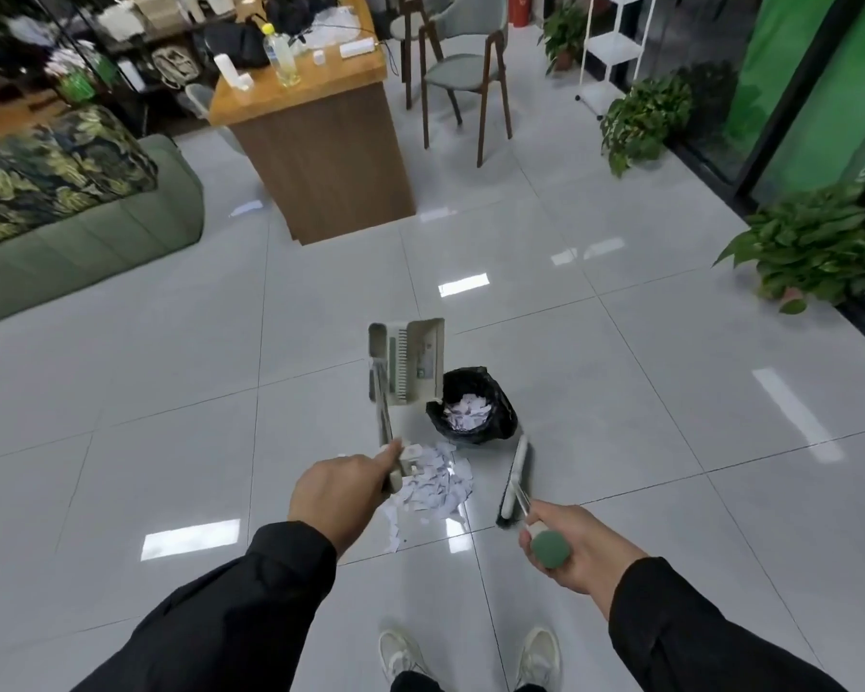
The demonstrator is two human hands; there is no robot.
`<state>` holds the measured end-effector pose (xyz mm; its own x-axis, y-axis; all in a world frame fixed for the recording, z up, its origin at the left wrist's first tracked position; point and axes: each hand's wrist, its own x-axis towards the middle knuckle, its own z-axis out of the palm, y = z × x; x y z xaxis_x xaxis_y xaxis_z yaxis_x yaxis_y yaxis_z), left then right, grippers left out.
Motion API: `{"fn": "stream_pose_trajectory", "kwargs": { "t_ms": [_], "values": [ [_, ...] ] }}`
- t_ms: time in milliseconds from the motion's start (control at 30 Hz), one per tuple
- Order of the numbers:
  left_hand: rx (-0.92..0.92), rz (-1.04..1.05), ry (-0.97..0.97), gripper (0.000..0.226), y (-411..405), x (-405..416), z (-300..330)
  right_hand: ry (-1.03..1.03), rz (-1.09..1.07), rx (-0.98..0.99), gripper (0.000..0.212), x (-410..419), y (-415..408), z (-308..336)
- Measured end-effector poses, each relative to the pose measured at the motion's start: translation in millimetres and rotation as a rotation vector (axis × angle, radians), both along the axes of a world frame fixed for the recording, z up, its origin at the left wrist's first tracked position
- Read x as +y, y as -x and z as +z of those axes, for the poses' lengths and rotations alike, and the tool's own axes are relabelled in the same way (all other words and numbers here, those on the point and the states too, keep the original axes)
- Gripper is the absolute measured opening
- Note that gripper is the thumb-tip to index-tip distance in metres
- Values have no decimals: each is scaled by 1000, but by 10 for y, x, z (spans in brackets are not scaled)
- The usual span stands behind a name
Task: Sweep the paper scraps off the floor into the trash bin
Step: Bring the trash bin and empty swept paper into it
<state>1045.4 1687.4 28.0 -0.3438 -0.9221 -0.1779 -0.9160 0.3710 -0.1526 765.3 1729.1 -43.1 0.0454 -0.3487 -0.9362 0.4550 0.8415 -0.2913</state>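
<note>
My left hand (pixel 338 496) grips the long handle of a beige dustpan (pixel 413 362), whose pan hangs raised just left of the bin. A small trash bin (pixel 473 412) lined with a black bag stands on the floor and holds white paper scraps. More paper scraps (pixel 433 484) lie in a pile on the tiles in front of the bin, partly under the dustpan handle. My right hand (pixel 568 551) grips the green-capped handle of a broom (pixel 513 484), whose head rests on the floor right of the pile.
A wooden desk (pixel 330 157) and two chairs (pixel 463 77) stand ahead. A green sofa (pixel 86 232) is at the left. Potted plants (pixel 810 247) line the right wall, with a white rack (pixel 615 47) behind. My shoes (pixel 470 654) are at the bottom.
</note>
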Motion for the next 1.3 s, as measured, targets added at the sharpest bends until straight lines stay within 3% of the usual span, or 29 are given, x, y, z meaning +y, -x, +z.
{"fn": "stream_pose_trajectory", "kwargs": {
  "t_ms": [67,233,367,567,700,900,1067,1300],
  "values": [
    [47,123,31,59,-175,35,31,-12,50,22,12,39,-98,-36],
    [371,494,102,44,-548,85,186,-8,115,83,17,99,-325,-93],
    [513,741,25,8,-1143,234,123,-6,238,165,14,120,-693,-67],
    [545,960,-117,21,-2184,571,-236,-29,415,351,10,236,-1210,-184],
    [515,986,-223,18,-2892,885,-546,-49,418,418,6,365,-1681,-338],
    [456,925,-414,18,-3680,1193,-956,-57,672,526,6,650,-2267,-544],
    [473,883,-504,18,-3817,1305,-1240,-44,612,504,8,844,-2592,-686],
    [631,837,-534,26,-3557,1083,-1491,-73,596,443,5,1018,-2956,-675]
  ]
}}
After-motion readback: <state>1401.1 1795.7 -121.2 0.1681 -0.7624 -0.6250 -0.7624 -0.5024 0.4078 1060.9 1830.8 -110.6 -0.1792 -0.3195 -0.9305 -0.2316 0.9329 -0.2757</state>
